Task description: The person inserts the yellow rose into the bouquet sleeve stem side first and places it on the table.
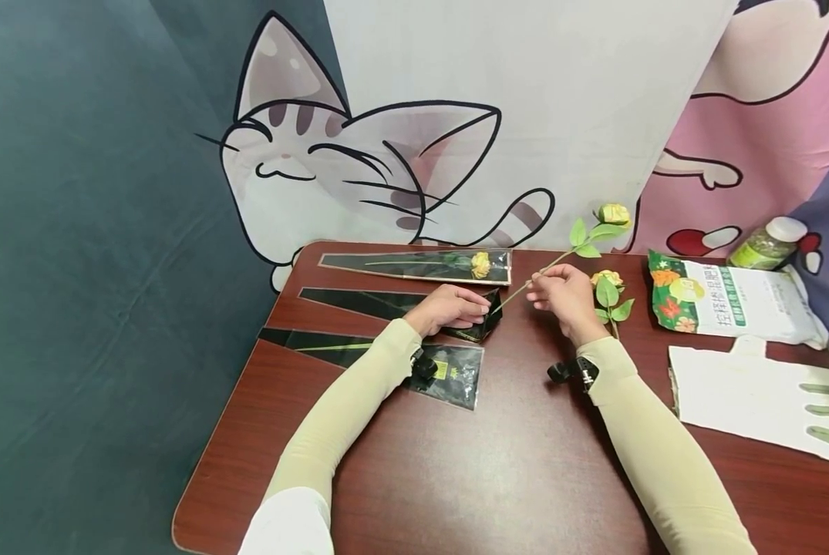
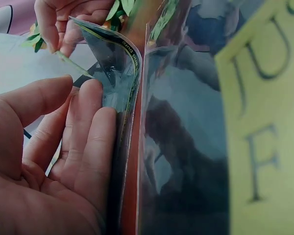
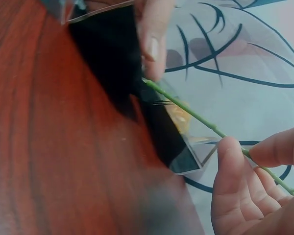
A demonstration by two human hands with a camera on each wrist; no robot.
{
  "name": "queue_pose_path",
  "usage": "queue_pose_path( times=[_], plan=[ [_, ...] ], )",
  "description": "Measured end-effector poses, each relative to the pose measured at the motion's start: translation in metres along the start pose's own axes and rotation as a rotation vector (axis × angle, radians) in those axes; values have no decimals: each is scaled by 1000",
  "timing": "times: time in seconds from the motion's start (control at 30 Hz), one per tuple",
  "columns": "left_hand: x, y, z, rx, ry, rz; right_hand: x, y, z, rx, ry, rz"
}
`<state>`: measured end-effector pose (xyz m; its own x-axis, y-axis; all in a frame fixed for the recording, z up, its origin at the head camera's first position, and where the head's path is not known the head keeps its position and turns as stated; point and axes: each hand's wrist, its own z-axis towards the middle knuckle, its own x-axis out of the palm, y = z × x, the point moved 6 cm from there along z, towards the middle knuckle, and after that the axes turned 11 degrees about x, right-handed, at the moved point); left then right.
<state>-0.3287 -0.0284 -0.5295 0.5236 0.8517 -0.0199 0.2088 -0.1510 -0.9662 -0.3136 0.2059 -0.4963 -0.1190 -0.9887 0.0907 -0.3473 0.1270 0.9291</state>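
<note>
My right hand (image 1: 565, 301) pinches the green stem (image 3: 196, 115) of a yellow artificial rose (image 1: 614, 214) between thumb and fingers. The bloom points up and away, while the stem's lower end is at the mouth of a black-and-clear flower sleeve (image 3: 108, 49). My left hand (image 1: 449, 310) holds that sleeve near its wide end, and its mouth gapes. In the left wrist view, the sleeve's clear film (image 2: 115, 90) stands beside the left fingers. How far the stem tip reaches inside is hard to tell.
Behind lies a sleeve with a yellow rose (image 1: 480, 265) inside. Nearer is another sleeve (image 1: 466, 391) with a yellow label. Beyond the right wrist lies a second loose rose (image 1: 607, 279). To the right are a printed bag (image 1: 740, 301), a bottle (image 1: 768, 243) and white gloves (image 1: 740, 393).
</note>
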Motion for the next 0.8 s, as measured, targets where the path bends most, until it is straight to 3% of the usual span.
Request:
queue_pose_path(
  times=[0.17,0.4,0.8],
  plan=[
    [0,0,-1,-8,-5,-10,3,-7,0,-1,-17,-53],
    [5,-2,-3,0,2,37,6,-12,-1,6,-25,-41],
    [8,-12,2,54,-71,6,12,-14,1,4,-37,9]
  ],
)
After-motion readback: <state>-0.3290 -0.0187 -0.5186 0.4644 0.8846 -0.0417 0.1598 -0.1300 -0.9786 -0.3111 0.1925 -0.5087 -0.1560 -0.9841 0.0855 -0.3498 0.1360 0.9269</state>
